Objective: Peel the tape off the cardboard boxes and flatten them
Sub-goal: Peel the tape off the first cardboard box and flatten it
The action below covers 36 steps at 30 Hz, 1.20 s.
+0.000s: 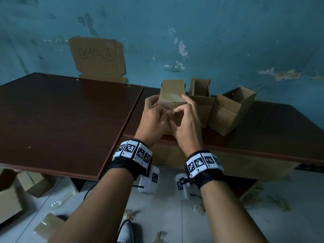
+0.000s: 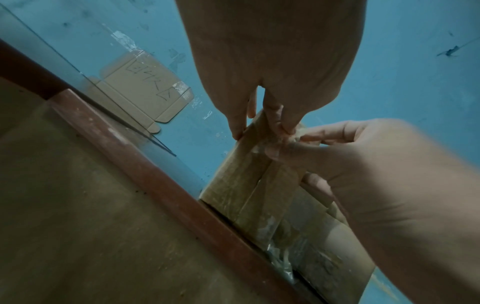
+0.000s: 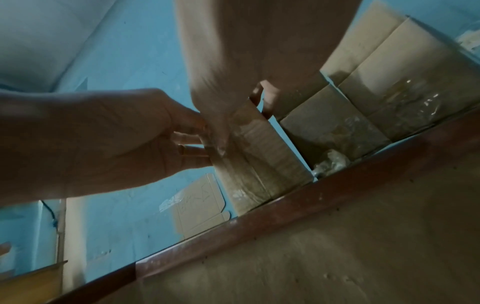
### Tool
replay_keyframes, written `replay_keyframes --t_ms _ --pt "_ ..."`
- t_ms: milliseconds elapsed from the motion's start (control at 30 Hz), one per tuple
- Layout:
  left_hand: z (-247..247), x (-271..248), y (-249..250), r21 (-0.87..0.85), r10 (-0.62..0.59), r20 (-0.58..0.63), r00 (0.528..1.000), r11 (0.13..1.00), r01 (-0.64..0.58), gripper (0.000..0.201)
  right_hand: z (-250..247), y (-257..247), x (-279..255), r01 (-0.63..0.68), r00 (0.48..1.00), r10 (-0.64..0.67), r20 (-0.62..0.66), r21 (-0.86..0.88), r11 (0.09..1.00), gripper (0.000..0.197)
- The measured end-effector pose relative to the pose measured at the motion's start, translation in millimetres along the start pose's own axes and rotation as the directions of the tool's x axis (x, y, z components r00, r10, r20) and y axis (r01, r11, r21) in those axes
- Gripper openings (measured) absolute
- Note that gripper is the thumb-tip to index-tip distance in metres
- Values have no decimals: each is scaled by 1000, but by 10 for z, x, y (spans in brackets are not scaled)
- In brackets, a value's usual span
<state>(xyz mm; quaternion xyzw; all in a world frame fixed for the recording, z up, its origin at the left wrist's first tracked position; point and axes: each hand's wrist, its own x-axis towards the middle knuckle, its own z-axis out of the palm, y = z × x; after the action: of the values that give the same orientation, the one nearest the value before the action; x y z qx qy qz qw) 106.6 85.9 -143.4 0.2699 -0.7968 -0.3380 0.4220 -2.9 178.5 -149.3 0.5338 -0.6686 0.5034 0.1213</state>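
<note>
A small brown cardboard box (image 1: 172, 95) stands near the front edge of the right-hand table (image 1: 263, 137). Clear tape (image 2: 262, 150) covers its near face. My left hand (image 1: 161, 107) grips the box's left side, fingers curled over its upper edge. My right hand (image 1: 177, 111) is against the near face, its thumb and forefinger pinching the tape at the top of that face. In the left wrist view the left fingers (image 2: 239, 131) sit on the box's edge beside the right hand (image 2: 363, 164). In the right wrist view the box (image 3: 267, 156) stands between both hands.
Two open cardboard boxes (image 1: 201, 100) (image 1: 231, 109) stand just right of the held box. A flattened, written-on cardboard piece (image 1: 98, 58) leans on the blue wall. A dark table (image 1: 61, 120) lies to the left. Boxes (image 1: 10, 193) and tape scraps (image 1: 278, 202) litter the floor.
</note>
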Motion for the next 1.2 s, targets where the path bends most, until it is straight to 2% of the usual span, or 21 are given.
replay_keyframes --t_ms 67,200,433,500,567,767,833,900,967,1067,1133,1200 --pt "-11 0 6 -17 -49 -1 999 999 49 16 -12 -9 1 -6 1000 6 -6 15 1000 58" --pt "-35 17 7 -51 -80 -4 997 996 80 19 -33 10 3 116 993 -114 33 -66 991 25" --pt "-35 -27 15 -265 -70 23 997 961 74 7 -32 30 40 64 998 -65 0 -75 995 7" --pt "-31 -43 18 -370 -50 25 998 927 56 25 -19 41 47 49 999 -50 -9 -89 995 5" --pt "-39 -21 -9 -406 -26 30 999 913 36 39 -27 51 53 31 1000 -31 0 -85 996 5" --pt "-54 -21 -78 -202 126 40 991 973 -115 43 -8 -7 89 -152 987 146 60 123 981 9" --pt "-29 -16 -94 -42 181 74 981 983 -178 36 -30 -21 107 -219 974 204 98 173 960 10" --pt "-18 -19 -109 57 177 84 981 982 -182 34 -50 -41 131 -256 964 235 124 207 944 12" --pt "-23 -20 -113 51 206 38 978 977 -208 27 -67 -57 158 -266 961 238 141 230 936 11" --pt "-59 18 -106 20 207 -37 978 978 -206 3 -102 -57 176 -237 968 209 136 232 943 6" --pt "-87 29 -57 -4 143 -53 988 990 -143 9 -128 -76 169 -204 976 180 119 237 950 6" --pt "-120 39 7 -50 86 -71 994 995 -90 14 -128 -76 165 -165 984 142 107 243 956 23"
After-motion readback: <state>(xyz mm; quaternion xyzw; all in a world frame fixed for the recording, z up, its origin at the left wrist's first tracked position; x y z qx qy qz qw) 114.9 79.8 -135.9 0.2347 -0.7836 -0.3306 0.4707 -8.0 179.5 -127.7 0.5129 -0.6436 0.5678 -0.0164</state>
